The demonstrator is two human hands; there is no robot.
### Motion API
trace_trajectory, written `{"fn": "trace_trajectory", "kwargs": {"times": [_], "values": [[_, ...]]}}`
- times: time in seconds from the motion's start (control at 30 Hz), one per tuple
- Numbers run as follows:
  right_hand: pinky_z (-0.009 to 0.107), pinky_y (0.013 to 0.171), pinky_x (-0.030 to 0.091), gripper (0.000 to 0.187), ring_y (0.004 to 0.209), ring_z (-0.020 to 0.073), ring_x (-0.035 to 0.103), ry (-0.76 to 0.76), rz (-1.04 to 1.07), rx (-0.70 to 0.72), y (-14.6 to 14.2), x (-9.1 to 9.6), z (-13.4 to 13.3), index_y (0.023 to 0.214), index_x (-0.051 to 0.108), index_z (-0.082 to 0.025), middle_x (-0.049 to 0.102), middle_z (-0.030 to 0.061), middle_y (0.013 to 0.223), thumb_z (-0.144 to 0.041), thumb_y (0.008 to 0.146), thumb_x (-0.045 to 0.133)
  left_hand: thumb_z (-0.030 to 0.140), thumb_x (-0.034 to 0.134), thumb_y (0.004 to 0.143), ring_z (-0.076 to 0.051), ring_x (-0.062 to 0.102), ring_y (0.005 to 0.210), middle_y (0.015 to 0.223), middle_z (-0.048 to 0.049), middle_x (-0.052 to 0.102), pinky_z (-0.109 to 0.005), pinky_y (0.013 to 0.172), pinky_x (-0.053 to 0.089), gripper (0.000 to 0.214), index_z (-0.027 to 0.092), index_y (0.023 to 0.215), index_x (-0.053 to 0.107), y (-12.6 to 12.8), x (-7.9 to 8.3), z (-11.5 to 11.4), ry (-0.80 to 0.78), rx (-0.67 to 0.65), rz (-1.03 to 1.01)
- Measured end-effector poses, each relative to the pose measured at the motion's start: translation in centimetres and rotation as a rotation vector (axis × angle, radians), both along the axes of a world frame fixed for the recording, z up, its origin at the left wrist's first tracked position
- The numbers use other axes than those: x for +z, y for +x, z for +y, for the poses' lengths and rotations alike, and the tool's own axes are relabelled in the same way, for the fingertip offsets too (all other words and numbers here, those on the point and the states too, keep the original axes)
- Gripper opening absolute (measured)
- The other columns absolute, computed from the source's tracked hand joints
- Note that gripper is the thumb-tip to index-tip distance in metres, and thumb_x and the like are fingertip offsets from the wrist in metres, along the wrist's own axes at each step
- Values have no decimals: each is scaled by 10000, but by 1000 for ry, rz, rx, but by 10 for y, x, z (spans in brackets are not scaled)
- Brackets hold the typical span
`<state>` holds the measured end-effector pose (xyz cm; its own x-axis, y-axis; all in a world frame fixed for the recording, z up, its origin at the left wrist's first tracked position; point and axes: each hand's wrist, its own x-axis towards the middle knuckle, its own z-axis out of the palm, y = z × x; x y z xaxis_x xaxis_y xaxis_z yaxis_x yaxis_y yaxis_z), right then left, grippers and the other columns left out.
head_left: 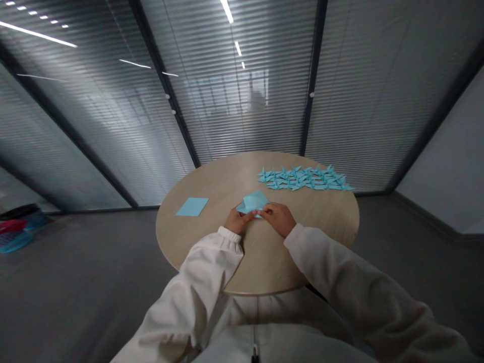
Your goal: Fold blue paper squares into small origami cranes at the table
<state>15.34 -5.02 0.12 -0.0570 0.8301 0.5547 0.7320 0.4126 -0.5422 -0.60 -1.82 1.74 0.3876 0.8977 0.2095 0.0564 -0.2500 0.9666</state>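
The fingers (249, 217) of the left hand (235, 222) and those of the right hand (278, 219) are closed on a folded sheet of light-blue origami paper (252, 201), gripping its near edge. The fingertips of the two hands almost meet at that edge. The folded sheet stands in a peaked, angular shape; its lower part is hidden by the fingers, so the exact fold cannot be determined.

The sheet rests on the surface (264, 264), a round table with a pale wood finish, near its middle. A flat, unfolded sheet of the same paper (192, 206) lies to the left of the hands, apart from them. Toward the far edge, on the right, a large group of light-blue origami cranes (304, 179) lies in close rows, neighbouring cranes touching.

Both forearms wear white sleeves; the left sleeve (206, 275) ends in a gathered cuff, as does the right sleeve (333, 267). Grey floor (83, 287) surrounds the table. A pile of blue and red items (18, 229) on the floor at far left is too indistinct to identify. Glass partitions with horizontal blinds (242, 111) stand beyond the table.
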Motion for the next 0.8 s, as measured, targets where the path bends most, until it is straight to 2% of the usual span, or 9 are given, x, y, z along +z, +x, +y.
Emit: {"fn": "trace_trajectory", "kwargs": {"times": [0.13,0.23,0.33,0.43,0.57,0.73,0.8], "values": [[251,587,368,300,590,132,512,-29,18,-36,1,-2,2,601,557,-185,568,9,609,-395,813,523,484,695,557,-53,296,428,429,53,373,-200,418,232,429,143,484,446,-1,2,-1,-7,34,47],[288,675,419,253,715,166,538,29,87,-123,2,-4,5,774,548,-172,575,41,756,-418,740,594,480,691,561,-52,292,417,418,56,375,-202,417,228,425,141,477,450,-2,0,1,-6,52,58],[341,774,435,524,884,207,545,66,192,-163,2,-5,6,1056,468,-146,549,114,1000,-405,649,673,472,698,553,-66,343,431,446,43,439,-209,436,280,395,134,508,499,-2,-1,3,-12,34,36],[330,748,454,641,840,194,581,-82,284,-57,2,-3,4,1203,371,-180,589,87,985,-350,661,670,450,709,550,-83,400,464,490,26,499,-218,473,332,362,125,550,549,-2,-2,5,-12,11,14],[298,701,463,553,742,167,609,-212,326,7,2,2,-1,1186,419,-255,650,13,872,-291,686,652,403,739,535,-102,456,502,529,12,540,-225,506,365,326,118,583,587,-3,-7,8,-6,22,-9],[268,668,469,477,729,159,618,-215,382,22,1,4,-1,1103,504,-253,673,1,840,-254,657,675,370,767,502,-45,332,400,417,56,412,-188,408,264,381,124,460,480,-4,-10,10,-35,60,0],[264,657,472,464,726,158,619,-208,408,27,1,4,0,1080,517,-244,675,5,849,-255,647,682,352,783,475,-38,335,396,414,60,409,-180,405,276,387,124,461,471,-4,-10,10,-53,59,-39]]}}
